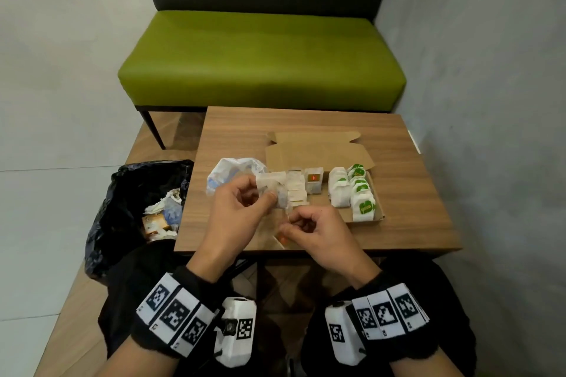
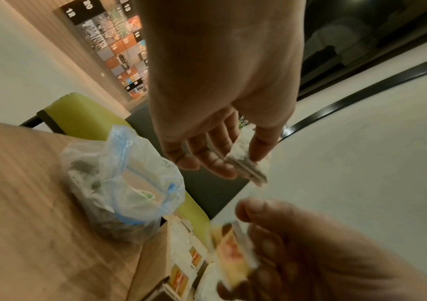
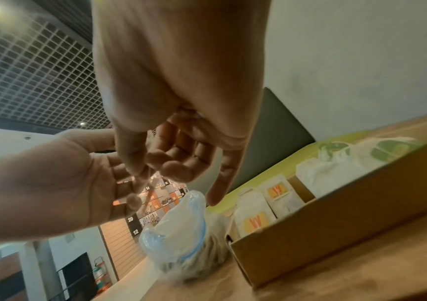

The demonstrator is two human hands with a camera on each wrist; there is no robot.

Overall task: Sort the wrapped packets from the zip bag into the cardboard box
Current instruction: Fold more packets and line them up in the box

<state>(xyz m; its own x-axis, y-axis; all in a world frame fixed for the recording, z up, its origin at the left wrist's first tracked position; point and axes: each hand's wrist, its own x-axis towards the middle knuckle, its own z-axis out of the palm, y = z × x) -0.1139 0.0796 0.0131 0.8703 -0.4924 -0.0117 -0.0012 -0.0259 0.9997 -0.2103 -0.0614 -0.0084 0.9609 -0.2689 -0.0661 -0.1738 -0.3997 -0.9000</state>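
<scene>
My left hand [image 1: 264,196] is raised over the table's front edge and pinches a small white packet [image 1: 271,188] between thumb and fingers; the left wrist view shows that packet [image 2: 247,166] at the left hand's fingertips [image 2: 222,169]. Just to its right, my right hand [image 1: 294,223] pinches a small flat piece with an orange and yellow label [image 2: 234,254]. A thin string seems to run between the two. The crumpled zip bag [image 1: 234,170] lies left of the open cardboard box [image 1: 378,217], which holds white packets with green labels [image 1: 363,196] and with orange labels [image 1: 313,182].
A black rubbish bag [image 1: 128,193] with crumpled wrappers stands on the floor left of the wooden table [image 1: 413,193]. The box's flat lid [image 1: 315,151] lies open behind the packets. A green bench [image 1: 260,58] is beyond the table, with a grey wall close on the right.
</scene>
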